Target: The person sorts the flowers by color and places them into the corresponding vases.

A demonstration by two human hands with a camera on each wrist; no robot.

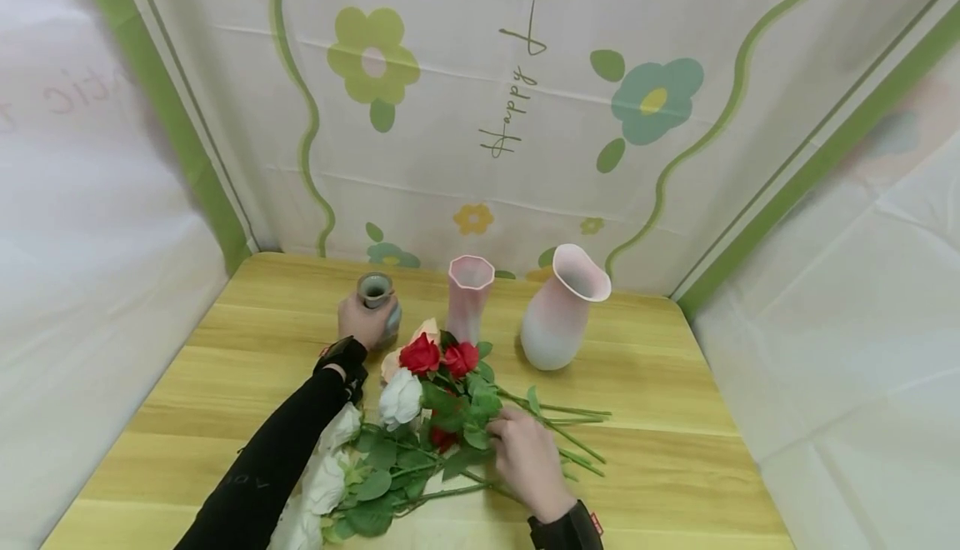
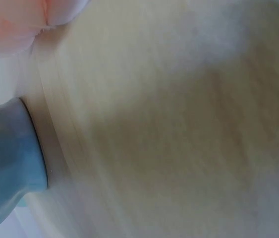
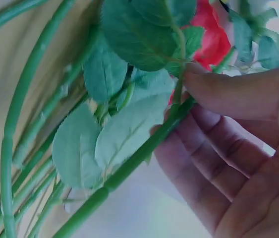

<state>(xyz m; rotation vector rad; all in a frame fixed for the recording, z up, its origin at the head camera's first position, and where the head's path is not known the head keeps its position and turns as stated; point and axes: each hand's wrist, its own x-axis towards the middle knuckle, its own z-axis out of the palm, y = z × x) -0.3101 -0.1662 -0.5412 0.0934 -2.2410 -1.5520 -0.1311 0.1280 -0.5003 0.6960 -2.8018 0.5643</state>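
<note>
My left hand (image 1: 363, 321) grips the small grey-blue vase (image 1: 376, 285) round its neck, at the back left of the table. In the left wrist view the vase's glossy lower part (image 2: 10, 158) shows at the left edge. My right hand (image 1: 525, 458) pinches a green rose stem (image 3: 124, 171) between thumb and fingers, beside its leaves. A red bloom (image 3: 211, 37) lies behind those leaves; which bloom belongs to the stem I cannot tell. Red roses (image 1: 420, 354), a white rose (image 1: 400, 398) and peach ones lie heaped between my hands, their stems pointing right.
A slim pink vase (image 1: 467, 300) stands behind the roses, and a wide pink-and-white vase (image 1: 555, 325) to its right. More white roses (image 1: 326, 483) lie near my left forearm. A printed cloth (image 1: 465, 117) hangs behind the wooden table (image 1: 652, 417), with white sheets at both sides.
</note>
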